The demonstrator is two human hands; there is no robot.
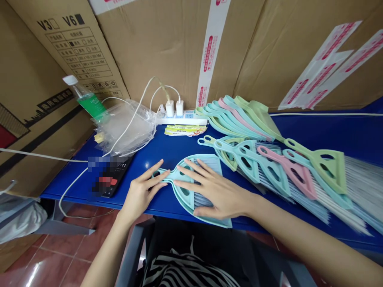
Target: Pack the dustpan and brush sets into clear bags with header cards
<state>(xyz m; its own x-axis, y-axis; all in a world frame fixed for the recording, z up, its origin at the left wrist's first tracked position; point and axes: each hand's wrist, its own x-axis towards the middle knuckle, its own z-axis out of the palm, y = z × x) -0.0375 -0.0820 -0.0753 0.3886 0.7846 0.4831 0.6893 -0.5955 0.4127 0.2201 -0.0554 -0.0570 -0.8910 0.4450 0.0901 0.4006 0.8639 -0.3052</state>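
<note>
A light blue dustpan [197, 221] lies near the table's front edge, with a matching small brush [187, 191] nested in it, its handle pointing left. My left hand [145, 189] is at the handle end, fingers stretched over and beside it. Spread flat, my right hand [214, 189] rests on the brush head and its grey bristles. To the right, several brushes in blue, pink [295, 171] and green [329, 163] lie overlapping. Behind them is a row of nested dustpans [239, 117] in blue, pink and green.
A power strip [182, 118] with two white chargers stands at the back, with yellow packets [185, 130] before it. Plastic bags [125, 127], a green-labelled bottle [89, 101] and a phone [116, 175] are at left. White cables cross the left side; cardboard boxes [167, 48] stand behind.
</note>
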